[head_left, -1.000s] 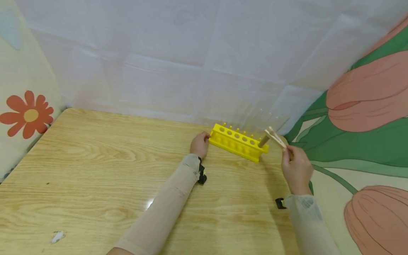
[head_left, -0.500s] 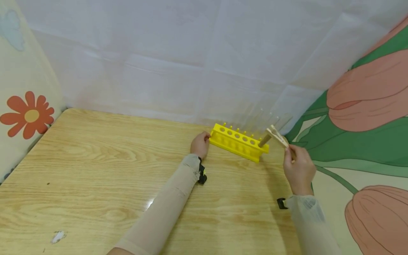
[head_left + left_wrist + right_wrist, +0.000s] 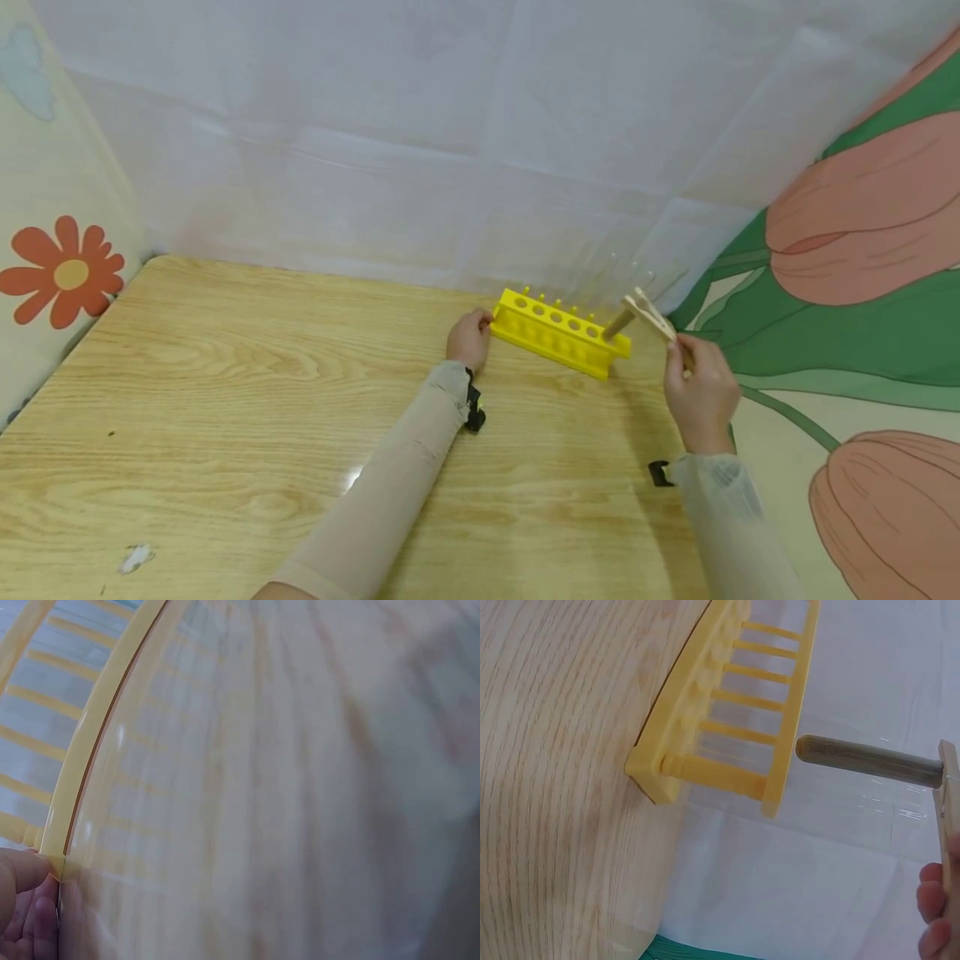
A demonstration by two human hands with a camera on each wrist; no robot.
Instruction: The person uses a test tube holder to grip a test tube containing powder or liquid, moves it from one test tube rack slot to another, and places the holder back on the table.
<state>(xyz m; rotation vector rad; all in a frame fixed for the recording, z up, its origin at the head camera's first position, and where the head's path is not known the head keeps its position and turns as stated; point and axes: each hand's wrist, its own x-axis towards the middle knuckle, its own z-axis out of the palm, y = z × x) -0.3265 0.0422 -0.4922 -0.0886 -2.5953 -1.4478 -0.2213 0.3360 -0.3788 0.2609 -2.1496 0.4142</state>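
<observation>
In the head view my left hand [image 3: 468,340] grips the left end of a yellow test tube rack [image 3: 558,329] standing near the table's back edge. The left wrist view shows the thumb and fingers [image 3: 26,874] on the rack's end. My right hand [image 3: 701,392] pinches a wooden test tube clamp [image 3: 649,313] by its handle end. The clamp's jaws hold a test tube [image 3: 870,760] with brownish-grey contents. Its rounded bottom is close to the rack's top plate at the right end. Whether they touch cannot be told.
Several faint clear test tubes [image 3: 615,271] stand behind the rack, partly lost against the white sheet. The wooden table [image 3: 262,400] extends to the left and front. A flower-print cloth [image 3: 855,242] hangs close to the right hand.
The test tube's lower end has shifted slightly left over the rack's right end. My right hand has moved only a little; my left hand keeps its grip on the rack.
</observation>
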